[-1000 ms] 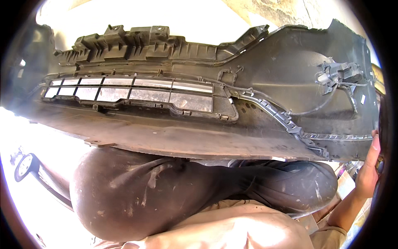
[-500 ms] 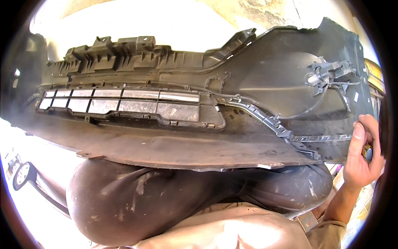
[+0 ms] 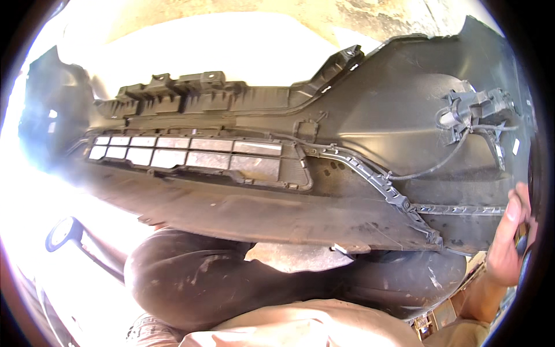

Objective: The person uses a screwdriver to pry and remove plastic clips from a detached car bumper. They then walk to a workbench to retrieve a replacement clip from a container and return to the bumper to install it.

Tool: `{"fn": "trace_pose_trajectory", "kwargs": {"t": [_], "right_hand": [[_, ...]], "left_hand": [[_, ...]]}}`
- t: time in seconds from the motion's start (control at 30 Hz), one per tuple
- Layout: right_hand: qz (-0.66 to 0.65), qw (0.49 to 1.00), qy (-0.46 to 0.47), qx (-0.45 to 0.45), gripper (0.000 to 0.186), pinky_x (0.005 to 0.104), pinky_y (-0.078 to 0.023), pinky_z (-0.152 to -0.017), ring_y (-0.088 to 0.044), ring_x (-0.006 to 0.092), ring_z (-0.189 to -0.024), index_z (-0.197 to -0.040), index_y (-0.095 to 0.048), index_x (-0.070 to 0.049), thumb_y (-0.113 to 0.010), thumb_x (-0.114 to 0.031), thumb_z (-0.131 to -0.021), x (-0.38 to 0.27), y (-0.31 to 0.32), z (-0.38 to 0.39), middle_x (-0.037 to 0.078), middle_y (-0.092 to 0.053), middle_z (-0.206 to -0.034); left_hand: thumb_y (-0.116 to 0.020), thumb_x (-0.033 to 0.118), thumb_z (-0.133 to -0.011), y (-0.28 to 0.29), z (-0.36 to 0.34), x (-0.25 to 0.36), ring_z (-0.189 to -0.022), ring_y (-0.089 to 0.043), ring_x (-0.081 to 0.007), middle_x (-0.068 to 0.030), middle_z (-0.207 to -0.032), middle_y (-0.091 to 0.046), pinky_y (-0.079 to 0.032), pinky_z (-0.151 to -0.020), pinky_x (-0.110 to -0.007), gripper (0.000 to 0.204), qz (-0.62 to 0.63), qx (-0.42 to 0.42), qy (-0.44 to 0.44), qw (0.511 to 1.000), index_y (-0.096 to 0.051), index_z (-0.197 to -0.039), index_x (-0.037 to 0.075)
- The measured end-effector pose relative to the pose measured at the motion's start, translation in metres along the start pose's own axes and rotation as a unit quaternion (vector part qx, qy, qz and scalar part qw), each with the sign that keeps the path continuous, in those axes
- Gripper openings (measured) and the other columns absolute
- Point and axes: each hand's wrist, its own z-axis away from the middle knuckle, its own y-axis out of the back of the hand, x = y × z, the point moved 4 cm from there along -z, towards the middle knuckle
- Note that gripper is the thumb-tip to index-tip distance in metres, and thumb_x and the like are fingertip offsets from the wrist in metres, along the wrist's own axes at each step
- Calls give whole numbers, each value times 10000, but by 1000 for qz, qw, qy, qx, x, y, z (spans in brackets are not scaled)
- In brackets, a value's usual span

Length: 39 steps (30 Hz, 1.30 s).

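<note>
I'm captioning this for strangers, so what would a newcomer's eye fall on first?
A huge dark bumper-like panel spans the view above dark-trousered legs. Mostly left of its middle is a barred grille with bright openings. The right hand shows at the far right edge beside the panel.

You get a blown-out white surface (image 3: 214, 46) from 11 to 12 o'clock. Tan, dark-stained surface (image 3: 399, 22) at your 1, floor or wall unclear. Strong glare (image 3: 34, 188) at your 9, hazy wheel-like ring (image 3: 62, 233) below it. Mottled floor patch (image 3: 295, 258) at 6. Boxy clutter (image 3: 444, 312) between 4 and 5, details too small.
</note>
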Motion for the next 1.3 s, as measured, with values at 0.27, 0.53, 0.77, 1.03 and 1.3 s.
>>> {"fn": "trace_pose_trajectory", "kwargs": {"t": [0.27, 0.53, 0.77, 1.03, 1.3], "right_hand": [[-87, 995, 19, -36, 160, 280, -371, -503, -513, 133, -592, -1111, -664, 84, -669, 0, -975, 31, 106, 1, 122, -706, -946], [-151, 943, -261, -138, 135, 373, -491, -556, -668, 259, -646, -1001, -674, -71, -735, -151, -912, 77, 235, 123, 106, -698, -820], [-51, 761, -483, -431, 224, 550, -544, -818, -695, 418, -917, -1006, -651, -90, -685, -284, -899, 76, 278, 379, 182, -734, -928], [-245, 577, -666, -404, 190, 524, -561, -814, -713, 373, -938, -911, -724, -106, -655, -282, -898, 47, 259, 602, 150, -753, -980], [-130, 771, -514, -353, 246, 484, -581, -736, -740, 286, -887, -808, -786, -138, -601, -270, -901, 91, 171, 754, 77, -781, -933]], "left_hand": [[-665, 270, -933, 50, 67, 20, -974, -749, -349, -222, -969, -759, -576, -845, -440, 322, -30, -22, 39, 999, -745, -1076, -8], [-694, 301, -917, 125, 234, 86, -791, -777, -258, -158, -870, -778, -621, -644, -379, 352, -32, -44, 105, 993, -760, -1075, -7], [-707, 288, -920, 200, 295, 149, -619, -733, -191, -83, -769, -753, -620, -628, -346, 309, -134, -138, 50, 980, -731, -1126, 59], [-633, 299, -886, 301, 341, 415, -723, -771, -273, -147, -780, -761, -619, -709, -408, 290, -222, 137, -94, 961, -772, -966, 58], [-740, 218, -881, 37, 459, 691, -669, -706, -212, -112, -820, -725, -587, -581, -369, 282, -174, -87, -325, 925, -705, -1085, 26]]}}
